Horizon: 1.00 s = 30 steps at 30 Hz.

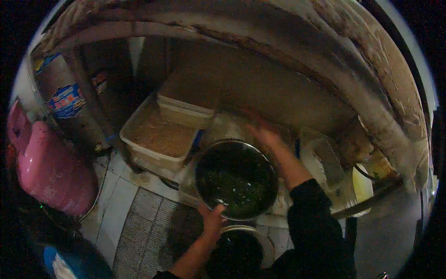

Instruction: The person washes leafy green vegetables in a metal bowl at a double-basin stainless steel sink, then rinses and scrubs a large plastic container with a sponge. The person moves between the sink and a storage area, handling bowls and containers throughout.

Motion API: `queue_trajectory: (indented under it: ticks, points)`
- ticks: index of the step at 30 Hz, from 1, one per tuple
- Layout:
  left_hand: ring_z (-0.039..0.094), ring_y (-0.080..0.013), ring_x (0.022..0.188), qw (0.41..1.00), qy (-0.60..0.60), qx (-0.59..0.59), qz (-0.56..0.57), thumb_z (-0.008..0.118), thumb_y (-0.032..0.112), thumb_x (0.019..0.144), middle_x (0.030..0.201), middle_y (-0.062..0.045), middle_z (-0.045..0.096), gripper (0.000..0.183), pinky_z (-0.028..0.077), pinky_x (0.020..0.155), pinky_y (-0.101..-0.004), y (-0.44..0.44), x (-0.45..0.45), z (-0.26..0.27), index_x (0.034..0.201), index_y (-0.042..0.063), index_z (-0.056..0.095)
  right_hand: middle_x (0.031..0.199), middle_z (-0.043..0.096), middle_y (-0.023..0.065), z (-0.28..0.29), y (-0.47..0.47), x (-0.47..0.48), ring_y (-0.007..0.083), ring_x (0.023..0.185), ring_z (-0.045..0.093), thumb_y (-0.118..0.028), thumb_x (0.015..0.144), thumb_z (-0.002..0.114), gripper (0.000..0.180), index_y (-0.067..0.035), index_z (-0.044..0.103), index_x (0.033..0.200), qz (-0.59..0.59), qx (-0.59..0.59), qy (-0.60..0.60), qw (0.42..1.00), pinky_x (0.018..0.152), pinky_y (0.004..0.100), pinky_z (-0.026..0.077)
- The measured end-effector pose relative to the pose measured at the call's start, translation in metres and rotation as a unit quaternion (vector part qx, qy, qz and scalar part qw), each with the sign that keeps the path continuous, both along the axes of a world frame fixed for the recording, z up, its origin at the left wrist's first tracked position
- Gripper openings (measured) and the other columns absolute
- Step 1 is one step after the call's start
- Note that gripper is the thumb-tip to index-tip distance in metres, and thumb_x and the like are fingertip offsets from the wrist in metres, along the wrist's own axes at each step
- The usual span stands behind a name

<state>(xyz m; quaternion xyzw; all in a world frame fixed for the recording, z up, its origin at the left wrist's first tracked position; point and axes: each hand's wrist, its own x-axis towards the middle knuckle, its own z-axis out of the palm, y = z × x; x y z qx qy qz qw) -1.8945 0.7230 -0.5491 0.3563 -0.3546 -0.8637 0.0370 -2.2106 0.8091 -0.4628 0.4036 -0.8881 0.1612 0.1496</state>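
Observation:
A round metal bowl [205, 153] with a shiny rim sits in front of me, holding dark green bits that look like chopped leaves, some of them glistening. At its near edge my left hand [212, 216] grips the rim, thumb on top and the fingers mostly hidden outside. My right hand [263, 132] reaches past the far right side of the bowl, fingers stretched forward and blurred, with nothing visible in them. Below the bowl, nearer to me, stands a round pale-rimmed container [266, 237] with a dark inside, partly covered by my left forearm.
Left of the bowl, a plastic bin [156, 134] holds brown grainy stuff and a smaller box [186, 111]. A fabric-covered edge [244, 33] arches overhead. A pink plastic object [55, 171] stands far left. At right are a clear container [324, 157] and a yellow item [362, 183].

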Motion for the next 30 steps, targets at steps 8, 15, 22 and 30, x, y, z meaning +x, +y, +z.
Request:
queue_trajectory:
  ticks: [8, 15, 22, 30]
  points:
    - [0.048, -0.0248, 0.088, 0.985, 0.101, -0.14, 0.018, 0.061, 0.014, 0.069, 0.115, -0.011, 0.041, 0.081, 0.044, 0.053, -0.0367, -0.006, 0.0, -0.109, 0.133, 0.015, 0.012, 0.117, 0.051, 0.0139, -0.018, 0.363, 0.068, 0.0314, 0.108, 0.048, -0.049, 0.066, 0.066, 0.065, -0.013, 0.05, 0.117, -0.319, 0.21, -0.145, 0.913, 0.088, 0.0396, 0.041]
    - [0.047, -0.0244, 0.091, 0.995, -0.085, -0.041, 0.029, 0.059, 0.015, 0.071, 0.12, -0.011, 0.039, 0.078, 0.045, 0.056, -0.0384, -0.002, -0.006, -0.019, 0.134, 0.02, 0.013, 0.101, 0.06, 0.0138, -0.037, 0.378, 0.103, 0.0319, 0.097, 0.055, -0.05, 0.071, 0.058, 0.052, -0.008, 0.059, 0.102, -0.433, 0.251, -0.123, 0.857, 0.084, 0.0478, 0.04]
    - [0.046, -0.0263, 0.101, 0.995, 0.001, -0.071, 0.066, 0.06, 0.018, 0.071, 0.124, -0.009, 0.035, 0.075, 0.045, 0.074, -0.0424, 0.013, 0.008, 0.03, 0.133, 0.019, 0.017, 0.083, 0.06, 0.0145, -0.004, 0.347, 0.072, 0.0311, 0.076, 0.057, -0.029, 0.084, 0.05, 0.027, -0.003, 0.059, 0.083, -0.404, 0.028, 0.152, 0.902, 0.073, 0.0416, 0.043]
    - [0.055, -0.0278, 0.087, 0.995, 0.09, -0.043, 0.027, 0.062, 0.036, 0.075, 0.113, -0.011, 0.047, 0.066, 0.051, 0.065, -0.0413, 0.005, 0.006, -0.033, 0.126, 0.013, 0.026, 0.1, 0.058, 0.0124, 0.093, 0.235, 0.033, 0.0316, 0.092, 0.053, -0.023, 0.081, 0.058, 0.025, -0.008, 0.059, 0.101, -0.158, -0.134, 0.277, 0.938, 0.08, 0.043, 0.041]
